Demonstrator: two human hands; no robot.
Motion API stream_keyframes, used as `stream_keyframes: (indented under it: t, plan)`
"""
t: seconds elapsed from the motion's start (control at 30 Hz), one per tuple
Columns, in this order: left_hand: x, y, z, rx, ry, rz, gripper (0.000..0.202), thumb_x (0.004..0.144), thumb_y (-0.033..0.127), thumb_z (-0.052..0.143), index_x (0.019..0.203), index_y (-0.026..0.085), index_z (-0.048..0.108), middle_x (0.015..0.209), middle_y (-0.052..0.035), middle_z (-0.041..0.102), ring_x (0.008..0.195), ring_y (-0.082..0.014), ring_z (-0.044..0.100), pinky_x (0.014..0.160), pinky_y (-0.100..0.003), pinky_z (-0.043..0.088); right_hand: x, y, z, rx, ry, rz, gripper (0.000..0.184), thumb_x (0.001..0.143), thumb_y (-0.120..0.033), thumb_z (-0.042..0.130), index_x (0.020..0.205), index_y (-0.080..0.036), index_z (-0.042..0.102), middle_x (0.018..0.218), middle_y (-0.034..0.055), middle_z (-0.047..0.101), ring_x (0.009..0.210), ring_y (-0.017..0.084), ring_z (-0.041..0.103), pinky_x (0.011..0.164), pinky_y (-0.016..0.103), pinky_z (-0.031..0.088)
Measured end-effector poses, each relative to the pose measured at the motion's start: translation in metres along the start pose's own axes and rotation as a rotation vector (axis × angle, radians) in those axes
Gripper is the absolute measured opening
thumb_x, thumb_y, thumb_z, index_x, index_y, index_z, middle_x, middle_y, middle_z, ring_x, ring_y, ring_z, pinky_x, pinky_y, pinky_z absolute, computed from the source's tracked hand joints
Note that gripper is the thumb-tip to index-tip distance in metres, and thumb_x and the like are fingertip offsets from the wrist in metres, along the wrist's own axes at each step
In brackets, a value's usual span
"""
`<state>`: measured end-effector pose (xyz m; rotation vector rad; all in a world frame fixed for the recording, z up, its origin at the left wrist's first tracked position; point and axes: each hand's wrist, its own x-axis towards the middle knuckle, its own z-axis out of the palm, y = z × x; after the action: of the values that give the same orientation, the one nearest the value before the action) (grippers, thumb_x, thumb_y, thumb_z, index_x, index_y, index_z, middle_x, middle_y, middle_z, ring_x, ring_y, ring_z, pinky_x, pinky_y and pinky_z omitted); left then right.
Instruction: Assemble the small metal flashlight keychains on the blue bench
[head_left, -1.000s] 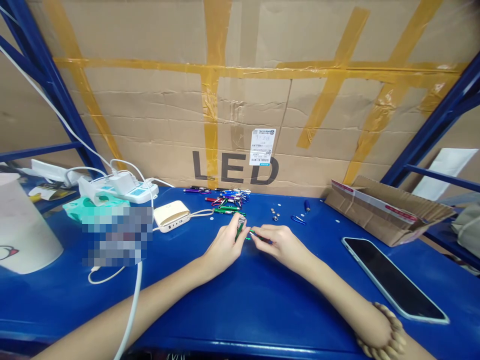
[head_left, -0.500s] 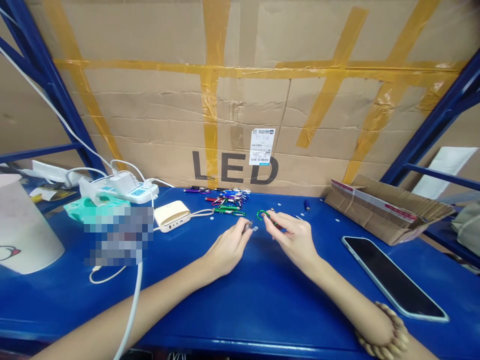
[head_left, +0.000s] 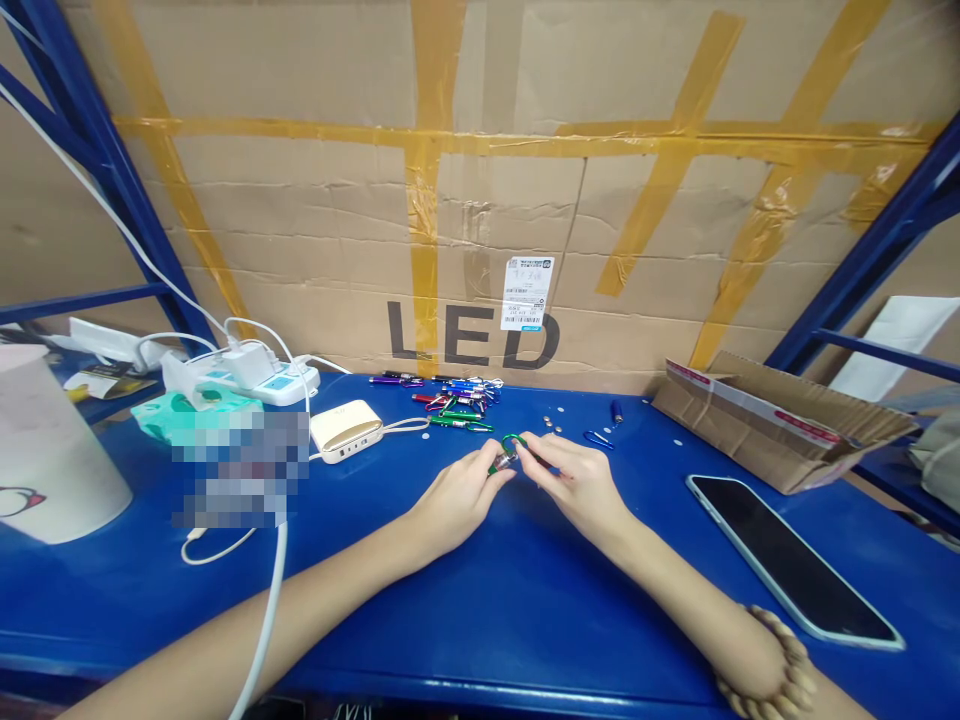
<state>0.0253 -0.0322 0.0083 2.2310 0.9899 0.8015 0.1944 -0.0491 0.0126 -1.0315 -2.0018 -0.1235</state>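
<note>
Over the middle of the blue table, my left hand (head_left: 454, 500) pinches a small green and silver flashlight tube (head_left: 501, 463), partly hidden by the fingers. My right hand (head_left: 581, 482) is closed on a green carabiner clip (head_left: 513, 438), its curved end showing above the fingertips. Clip and tube are held against each other, but whether they are joined I cannot tell. Behind my hands lies a pile of coloured keychain flashlights (head_left: 459, 397) with clips. Beyond my right hand are a blue carabiner clip (head_left: 598, 440), a short blue tube (head_left: 616, 411) and several small button cells (head_left: 550, 424).
A cream power bank (head_left: 346, 430), a power strip (head_left: 289, 385), a green tissue pack (head_left: 195, 415) and a white tub (head_left: 56, 450) stand left, with a white cable (head_left: 268, 610) crossing in front. Right are a phone (head_left: 795, 560) and an open cardboard box (head_left: 780, 420). A large carton (head_left: 322, 230) walls the back.
My right hand has moved left and brought the green clip against the piece in my left hand. The blue clip and button cells now show beyond it.
</note>
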Motion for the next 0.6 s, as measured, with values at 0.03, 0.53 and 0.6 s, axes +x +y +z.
stream_keyframes:
  t: [0.03, 0.53, 0.6]
  plan:
    - [0.000, 0.000, 0.000, -0.010, 0.002, -0.005, 0.011, 0.088, 0.031, 0.038, 0.082, 0.023, 0.043, 0.070, 0.0012, 0.053, 0.063, -0.0173, 0.053, 0.062, -0.026, 0.038, 0.000, 0.000, 0.000, 0.002, -0.004, 0.000, 0.033, 0.091, -0.032, 0.038, 0.088, -0.016, 0.067, 0.069, 0.0052, 0.063, 0.055, 0.013, 0.054, 0.057, 0.026, 0.048]
    - [0.007, -0.011, -0.005, -0.001, 0.025, -0.079, 0.017, 0.089, 0.036, 0.033, 0.093, 0.024, 0.044, 0.069, 0.0030, 0.058, 0.067, -0.0171, 0.056, 0.070, -0.028, 0.040, 0.005, 0.014, -0.007, 0.155, -0.239, 0.142, 0.035, 0.091, -0.032, 0.036, 0.117, -0.019, 0.057, 0.080, 0.0043, 0.066, 0.067, 0.014, 0.062, 0.065, 0.027, 0.051]
    - [0.010, -0.016, -0.008, 0.025, 0.049, -0.117, 0.019, 0.089, 0.036, 0.033, 0.098, 0.025, 0.045, 0.072, 0.0018, 0.060, 0.073, -0.0189, 0.057, 0.073, -0.030, 0.040, 0.007, 0.022, -0.015, 0.094, -0.180, 0.221, 0.038, 0.091, -0.030, 0.034, 0.124, -0.019, 0.050, 0.088, 0.0052, 0.067, 0.071, 0.015, 0.063, 0.068, 0.029, 0.051]
